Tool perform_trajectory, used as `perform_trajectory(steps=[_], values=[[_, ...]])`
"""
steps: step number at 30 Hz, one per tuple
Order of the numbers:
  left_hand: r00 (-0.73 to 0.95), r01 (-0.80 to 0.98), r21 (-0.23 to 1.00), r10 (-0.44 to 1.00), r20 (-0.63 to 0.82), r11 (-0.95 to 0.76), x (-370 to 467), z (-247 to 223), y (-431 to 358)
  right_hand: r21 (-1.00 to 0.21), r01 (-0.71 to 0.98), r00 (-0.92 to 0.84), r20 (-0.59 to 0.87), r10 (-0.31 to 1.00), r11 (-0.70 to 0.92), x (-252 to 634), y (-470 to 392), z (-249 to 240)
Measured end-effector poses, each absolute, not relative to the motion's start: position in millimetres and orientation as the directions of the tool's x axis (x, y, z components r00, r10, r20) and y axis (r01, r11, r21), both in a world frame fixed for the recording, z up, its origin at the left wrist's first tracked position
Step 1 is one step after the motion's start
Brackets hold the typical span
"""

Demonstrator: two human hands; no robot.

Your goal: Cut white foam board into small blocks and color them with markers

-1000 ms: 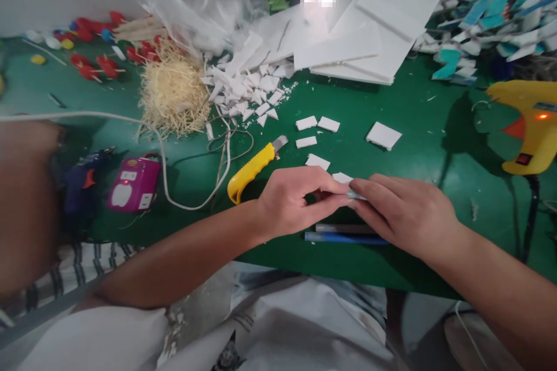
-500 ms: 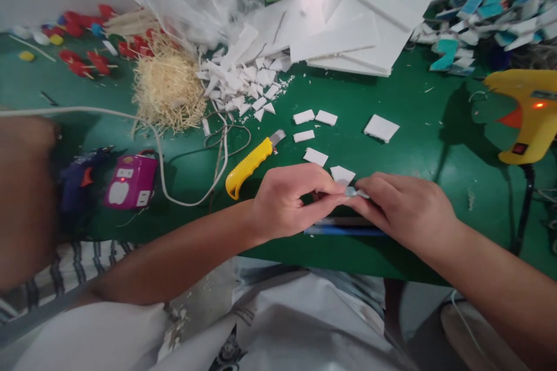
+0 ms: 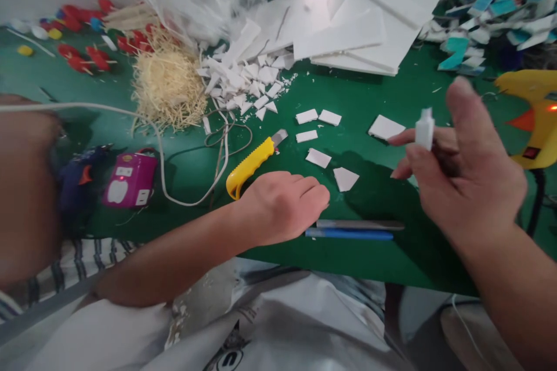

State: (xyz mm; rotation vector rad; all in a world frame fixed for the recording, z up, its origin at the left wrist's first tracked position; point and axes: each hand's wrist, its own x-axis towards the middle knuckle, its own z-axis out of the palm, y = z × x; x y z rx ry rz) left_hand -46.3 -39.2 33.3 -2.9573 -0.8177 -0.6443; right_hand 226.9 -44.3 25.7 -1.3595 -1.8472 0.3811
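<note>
My right hand point(image 3: 470, 168) is raised at the right, holding a small white foam piece point(image 3: 425, 132) with a narrow tip between its fingers; the thumb sticks up apart from it. My left hand point(image 3: 287, 204) rests palm down on the green table with its fingers curled, and whatever may be under them is hidden. Close to it lies a yellow utility knife point(image 3: 253, 163), blade out. Between the hands are a five-sided white foam piece point(image 3: 346, 179) and a small rectangular one point(image 3: 318, 157). A larger foam square point(image 3: 386, 127) lies just beyond my right fingertips.
A blue strip point(image 3: 348, 234) and a grey strip point(image 3: 361, 224) lie near the front edge. Foam scraps point(image 3: 248, 78), foam sheets point(image 3: 339, 35) and a bundle of sticks point(image 3: 169, 87) fill the back. A yellow glue gun point(image 3: 533, 110) stands right; a purple power adapter point(image 3: 130, 179) sits left.
My hands have come apart. The right has moved up and right with the small white piece; the left has drawn back slightly and curled. The strips and five-sided piece show more fully.
</note>
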Motion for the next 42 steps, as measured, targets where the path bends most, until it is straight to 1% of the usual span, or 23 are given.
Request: perform_trajectory(steps=[2, 4, 7, 10, 13, 15, 16, 17, 19, 21, 23, 27, 29, 34, 37, 39, 42], values=[[0.816, 0.503, 0.015, 0.48, 0.322, -0.864, -51, 39, -41, -0.623, 0.678, -0.088, 0.458, 0.885, 0.389, 226, -45, 26], [0.823, 0.53, -0.036, 0.504, 0.262, -0.847, -56, 45, -43, -0.608, 0.682, -0.08, 0.491, 0.867, 0.407, 227, -44, 29], [0.78, 0.617, -0.062, 0.599, 0.181, -0.785, -62, 51, -45, -0.683, 0.593, -0.115, 0.453, 0.884, 0.427, 229, -43, 34], [0.707, 0.7, -0.025, 0.687, 0.169, -0.714, -64, 49, -42, -0.739, 0.511, -0.126, 0.44, 0.889, 0.439, 229, -43, 34], [0.616, 0.764, 0.054, 0.751, 0.237, -0.643, -63, 40, -31, -0.762, 0.476, -0.079, 0.46, 0.884, 0.439, 226, -43, 29], [0.577, 0.782, 0.106, 0.777, 0.25, -0.615, -60, 33, -21, -0.764, 0.462, -0.156, 0.429, 0.89, 0.45, 223, -42, 26], [0.567, 0.789, 0.125, 0.792, 0.227, -0.601, -58, 30, -17, -0.728, 0.488, -0.22, 0.43, 0.876, 0.48, 222, -42, 24], [0.543, 0.809, 0.138, 0.816, 0.2, -0.572, -56, 29, -13, -0.659, 0.541, -0.306, 0.424, 0.852, 0.522, 220, -41, 23], [0.503, 0.844, 0.144, 0.856, 0.12, -0.516, -51, 28, -8, -0.445, 0.653, -0.446, 0.429, 0.785, 0.614, 217, -40, 21], [0.488, 0.86, 0.143, 0.871, 0.056, -0.49, -46, 29, -6, -0.253, 0.675, -0.558, 0.439, 0.704, 0.693, 214, -38, 19], [0.501, 0.855, 0.141, 0.865, 0.019, -0.499, -42, 30, -6, -0.164, 0.65, -0.629, 0.432, 0.646, 0.742, 212, -36, 16], [0.538, 0.835, 0.135, 0.843, 0.009, -0.534, -39, 28, -7, -0.123, 0.649, -0.672, 0.37, 0.641, 0.751, 211, -33, 12], [0.567, 0.813, 0.146, 0.824, 0.019, -0.563, -42, 27, -7, -0.109, 0.65, -0.679, 0.362, 0.639, 0.752, 213, -31, 11], [0.624, 0.757, 0.221, 0.781, 0.037, -0.615, -51, 23, -6, -0.044, 0.759, -0.561, 0.462, 0.687, 0.65, 218, -26, 13], [0.629, 0.746, 0.263, 0.777, 0.025, -0.612, -53, 22, -4, -0.03, 0.792, -0.523, 0.48, 0.704, 0.609, 221, -27, 18], [0.642, 0.736, 0.275, 0.767, 0.008, -0.618, -53, 23, -3, -0.073, 0.793, -0.498, 0.495, 0.712, 0.605, 221, -30, 21], [0.636, 0.746, 0.276, 0.771, -0.024, -0.606, -50, 24, -3, -0.226, 0.758, -0.396, 0.586, 0.707, 0.612, 220, -36, 22]])
